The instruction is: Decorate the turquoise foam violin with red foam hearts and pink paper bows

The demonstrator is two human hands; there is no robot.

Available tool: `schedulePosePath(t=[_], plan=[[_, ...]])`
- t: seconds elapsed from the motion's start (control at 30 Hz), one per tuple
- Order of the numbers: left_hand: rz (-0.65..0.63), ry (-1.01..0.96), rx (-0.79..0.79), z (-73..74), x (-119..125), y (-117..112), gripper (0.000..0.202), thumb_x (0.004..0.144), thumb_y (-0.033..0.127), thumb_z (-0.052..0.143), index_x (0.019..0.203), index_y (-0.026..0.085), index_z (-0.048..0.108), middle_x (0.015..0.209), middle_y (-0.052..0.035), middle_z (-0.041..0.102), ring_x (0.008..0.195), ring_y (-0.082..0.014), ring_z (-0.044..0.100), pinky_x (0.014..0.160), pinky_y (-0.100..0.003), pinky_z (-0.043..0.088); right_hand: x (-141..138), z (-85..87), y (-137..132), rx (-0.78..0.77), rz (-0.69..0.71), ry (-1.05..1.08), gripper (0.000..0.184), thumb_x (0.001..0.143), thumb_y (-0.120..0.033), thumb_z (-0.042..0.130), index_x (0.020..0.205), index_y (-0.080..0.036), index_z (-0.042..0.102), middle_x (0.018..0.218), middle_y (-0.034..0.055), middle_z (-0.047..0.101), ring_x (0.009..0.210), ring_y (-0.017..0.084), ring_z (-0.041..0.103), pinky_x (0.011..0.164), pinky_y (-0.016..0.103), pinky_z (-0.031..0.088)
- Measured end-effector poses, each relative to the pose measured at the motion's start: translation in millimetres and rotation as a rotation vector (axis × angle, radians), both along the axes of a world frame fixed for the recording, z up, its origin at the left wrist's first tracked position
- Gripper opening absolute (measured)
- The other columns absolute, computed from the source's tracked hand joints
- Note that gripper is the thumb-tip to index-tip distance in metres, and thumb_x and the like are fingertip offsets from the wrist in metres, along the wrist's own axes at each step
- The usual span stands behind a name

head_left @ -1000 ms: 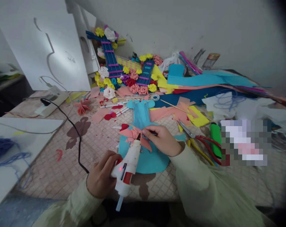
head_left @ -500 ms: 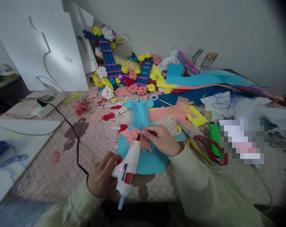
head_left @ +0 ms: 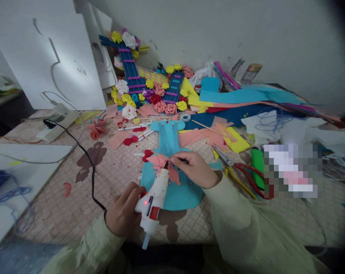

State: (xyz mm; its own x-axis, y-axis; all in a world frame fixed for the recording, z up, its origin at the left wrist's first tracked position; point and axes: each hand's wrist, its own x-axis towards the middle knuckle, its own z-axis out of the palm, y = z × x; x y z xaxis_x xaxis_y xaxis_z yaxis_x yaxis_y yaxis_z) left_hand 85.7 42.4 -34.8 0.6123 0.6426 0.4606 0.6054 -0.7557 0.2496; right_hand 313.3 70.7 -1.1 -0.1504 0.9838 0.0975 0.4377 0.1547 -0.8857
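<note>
My left hand is wrapped round the handle of a white hot glue gun, which has a red light lit and a glue stick poking out of its back end. The dark nozzle touches or almost touches a pink paper piece with pointed petals. Beside the nozzle, the thumb and forefinger of my right hand pinch at the pink paper; what exactly lies between the fingertips is hidden. Under both lies a light-blue guitar-shaped cutout with strings along its neck. A red paper piece sits at its left edge.
Red-handled scissors and a green marker-like object lie to the right. A black cord runs to a power strip on the left. Finished paper guitars with flowers lean at the back. Paper scraps cover the middle.
The glue gun has tilted or shifted very slightly upward. Otherwise both hands and the paper stay in nearly the same places.
</note>
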Motion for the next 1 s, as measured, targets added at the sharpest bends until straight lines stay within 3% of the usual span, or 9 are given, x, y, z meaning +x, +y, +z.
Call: schedulePosePath(t=[0.5,1.0], plan=[[-0.008,0.009,-0.028,-2.2,-2.3,-0.7,0.012,0.076,0.012,0.043,0.086,0.016,0.046,0.072,-0.0033,0.05,0.056,-0.012,0.052,0.045,-0.02,0.041,0.2,-1.8,1.3,-0.008,0.024,0.008,0.026,0.082,-0.027,0.046,0.063,-0.014,0.059,0.058,-0.0019,0.051,0.057,0.009,0.045,0.054,0.021,0.032],[0.045,0.01,-0.05,-7.5,-9.3,-1.3,0.014,0.073,0.013,0.045,0.087,0.016,0.048,0.072,-0.0027,0.05,0.057,-0.0122,0.052,0.046,-0.021,0.04,0.6,-3.2,1.0,-0.006,0.02,-0.028,0.027,0.082,-0.029,0.046,0.069,-0.014,0.064,0.064,0.0001,0.058,0.06,0.01,0.049,0.054,0.022,0.033]])
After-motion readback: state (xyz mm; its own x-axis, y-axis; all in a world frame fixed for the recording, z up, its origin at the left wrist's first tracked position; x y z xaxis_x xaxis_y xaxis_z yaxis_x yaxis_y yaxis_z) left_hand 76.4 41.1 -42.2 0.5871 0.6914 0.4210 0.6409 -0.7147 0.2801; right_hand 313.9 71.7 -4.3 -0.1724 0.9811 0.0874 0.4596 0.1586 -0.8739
